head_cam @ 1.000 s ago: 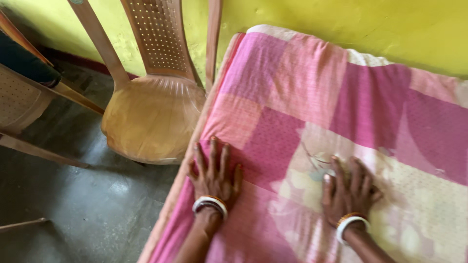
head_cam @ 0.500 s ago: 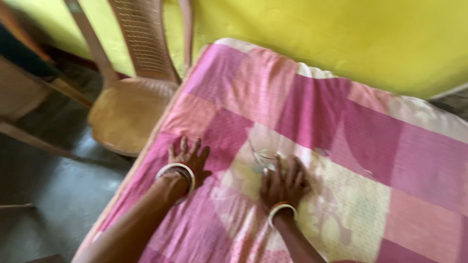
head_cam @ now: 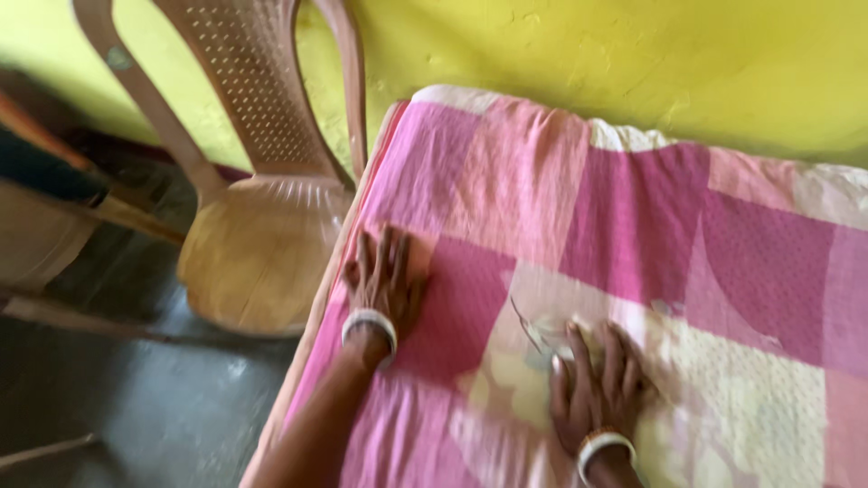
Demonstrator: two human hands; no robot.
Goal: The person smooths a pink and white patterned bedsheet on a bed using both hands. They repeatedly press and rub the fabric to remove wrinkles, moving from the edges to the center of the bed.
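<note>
A pink, rose and cream checked bedsheet (head_cam: 633,208) covers a mattress that fills the right of the view. My left hand (head_cam: 384,276) lies flat on it near the bed's left edge, fingers spread, a white bangle at the wrist. My right hand (head_cam: 601,384) presses flat on a cream patch of the sheet lower down, also with bangles at the wrist. Neither hand holds anything.
A tan plastic chair (head_cam: 249,253) stands close against the bed's left edge. A yellow wall (head_cam: 588,54) runs behind the bed. Part of another chair (head_cam: 54,208) shows at far left over a dark grey floor (head_cam: 163,407).
Both hands stayed flat on the sheet, and my right hand slid right, so they lie wider apart. The view swung, and the chair and wall shifted in the frame.
</note>
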